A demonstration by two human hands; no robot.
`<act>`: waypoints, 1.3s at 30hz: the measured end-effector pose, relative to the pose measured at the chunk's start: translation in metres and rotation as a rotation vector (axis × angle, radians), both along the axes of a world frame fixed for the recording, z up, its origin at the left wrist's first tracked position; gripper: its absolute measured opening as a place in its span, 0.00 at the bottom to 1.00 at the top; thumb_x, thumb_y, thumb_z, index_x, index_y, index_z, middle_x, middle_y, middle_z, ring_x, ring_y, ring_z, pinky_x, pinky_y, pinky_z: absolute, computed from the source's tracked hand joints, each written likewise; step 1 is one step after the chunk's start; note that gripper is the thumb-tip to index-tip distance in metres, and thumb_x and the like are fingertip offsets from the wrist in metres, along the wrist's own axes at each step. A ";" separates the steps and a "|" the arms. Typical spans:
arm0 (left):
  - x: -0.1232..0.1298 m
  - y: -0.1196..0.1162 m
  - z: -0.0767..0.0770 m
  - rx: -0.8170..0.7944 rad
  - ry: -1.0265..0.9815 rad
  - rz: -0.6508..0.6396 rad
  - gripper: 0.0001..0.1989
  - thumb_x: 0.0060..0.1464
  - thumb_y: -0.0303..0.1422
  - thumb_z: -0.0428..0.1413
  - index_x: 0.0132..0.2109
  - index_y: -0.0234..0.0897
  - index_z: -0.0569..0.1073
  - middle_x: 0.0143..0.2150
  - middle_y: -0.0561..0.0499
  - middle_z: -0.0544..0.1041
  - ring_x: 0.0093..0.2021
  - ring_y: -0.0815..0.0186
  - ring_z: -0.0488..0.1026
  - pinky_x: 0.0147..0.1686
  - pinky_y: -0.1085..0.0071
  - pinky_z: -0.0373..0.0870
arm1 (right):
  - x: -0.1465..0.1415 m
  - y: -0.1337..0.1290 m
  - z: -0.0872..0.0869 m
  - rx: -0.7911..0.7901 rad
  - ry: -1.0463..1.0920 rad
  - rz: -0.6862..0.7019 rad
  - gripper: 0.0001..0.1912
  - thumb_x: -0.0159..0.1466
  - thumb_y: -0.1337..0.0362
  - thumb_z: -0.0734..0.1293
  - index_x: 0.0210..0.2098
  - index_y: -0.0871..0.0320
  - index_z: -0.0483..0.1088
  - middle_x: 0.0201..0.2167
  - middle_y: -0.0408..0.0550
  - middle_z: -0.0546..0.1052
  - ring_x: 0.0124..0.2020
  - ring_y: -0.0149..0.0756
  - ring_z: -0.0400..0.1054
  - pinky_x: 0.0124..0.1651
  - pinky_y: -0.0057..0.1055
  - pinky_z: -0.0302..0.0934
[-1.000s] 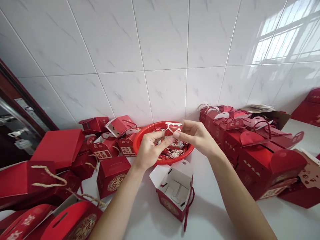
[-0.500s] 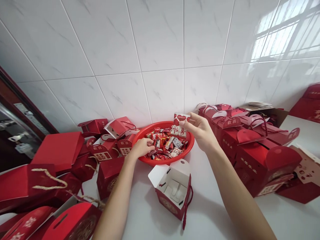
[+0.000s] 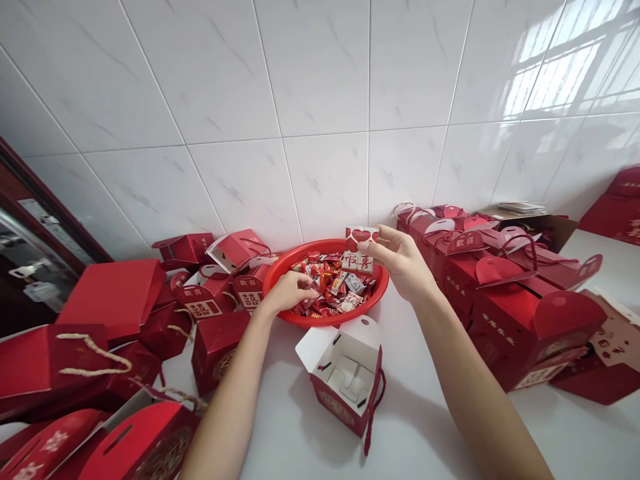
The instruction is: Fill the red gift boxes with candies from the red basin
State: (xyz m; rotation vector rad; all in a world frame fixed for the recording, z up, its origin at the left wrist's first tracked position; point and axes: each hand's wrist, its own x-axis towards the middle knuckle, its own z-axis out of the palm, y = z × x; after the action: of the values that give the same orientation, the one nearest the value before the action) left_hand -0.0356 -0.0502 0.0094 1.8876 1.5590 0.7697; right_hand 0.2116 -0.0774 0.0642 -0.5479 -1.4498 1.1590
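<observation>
Over the left side of a red plastic basket point(image 3: 270, 279), my left hand point(image 3: 287, 293) pinches a dark red wrapped candy point(image 3: 315, 287). Several wrapped candies point(image 3: 340, 285) in red, white and gold fill the basket. My right hand point(image 3: 404, 263) holds a small red-and-white packet point(image 3: 358, 259), printed with hearts and characters, upright above the basket's right side. Below the basket, between my forearms, stands an open red gift box point(image 3: 345, 400). Its white inside holds nothing that I can see, and a dark red cord handle point(image 3: 377, 407) hangs at its right side.
Several red gift boxes point(image 3: 113, 293) crowd the left of the white table point(image 3: 415, 427), some with rope handles. More red boxes point(image 3: 535, 327) stand in rows on the right. Behind everything rises a white tiled wall point(image 3: 325, 180). A cardboard box point(image 3: 555, 230) sits at the back right.
My left hand has lifted slightly to the right and now has a dark red candy between its fingertips. The packet in my right hand has tilted a little more upright.
</observation>
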 end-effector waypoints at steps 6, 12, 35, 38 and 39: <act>0.010 -0.010 0.020 -0.007 -0.585 0.077 0.25 0.30 0.45 0.73 0.34 0.35 0.78 0.30 0.51 0.80 0.30 0.64 0.76 0.35 0.65 0.75 | -0.002 0.001 0.000 -0.102 0.089 0.069 0.09 0.55 0.59 0.72 0.32 0.55 0.70 0.28 0.44 0.78 0.32 0.39 0.75 0.38 0.36 0.70; 0.020 -0.024 0.035 0.099 -0.666 0.094 0.26 0.27 0.45 0.75 0.33 0.35 0.79 0.31 0.52 0.80 0.31 0.66 0.76 0.34 0.69 0.76 | -0.007 -0.001 0.001 -0.233 0.073 0.065 0.08 0.52 0.60 0.70 0.30 0.55 0.69 0.26 0.44 0.78 0.25 0.37 0.72 0.31 0.34 0.69; 0.033 -0.038 0.035 0.611 -0.385 -0.225 0.03 0.50 0.33 0.64 0.33 0.41 0.84 0.39 0.48 0.79 0.41 0.62 0.77 0.44 0.66 0.76 | -0.043 0.010 -0.029 -0.430 0.181 0.315 0.16 0.51 0.56 0.78 0.31 0.60 0.73 0.28 0.44 0.77 0.26 0.30 0.71 0.26 0.25 0.62; 0.022 -0.033 0.033 0.525 -0.446 -0.244 0.06 0.49 0.32 0.62 0.34 0.40 0.83 0.44 0.45 0.81 0.46 0.59 0.77 0.47 0.63 0.75 | -0.040 0.013 -0.030 -0.422 0.219 0.150 0.15 0.48 0.60 0.78 0.30 0.58 0.72 0.27 0.42 0.76 0.26 0.29 0.69 0.25 0.25 0.61; 0.017 -0.029 0.031 0.493 -0.448 -0.205 0.08 0.49 0.32 0.60 0.36 0.39 0.83 0.46 0.45 0.81 0.45 0.58 0.77 0.46 0.63 0.75 | -0.039 0.013 -0.029 -0.424 0.236 0.094 0.14 0.47 0.61 0.77 0.29 0.58 0.71 0.27 0.41 0.76 0.26 0.29 0.69 0.25 0.25 0.61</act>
State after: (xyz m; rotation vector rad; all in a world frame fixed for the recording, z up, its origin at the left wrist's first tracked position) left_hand -0.0183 -0.0794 0.0408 1.9762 0.9376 1.4602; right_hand 0.1731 -0.0641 0.0348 -0.6123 -1.0399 1.5654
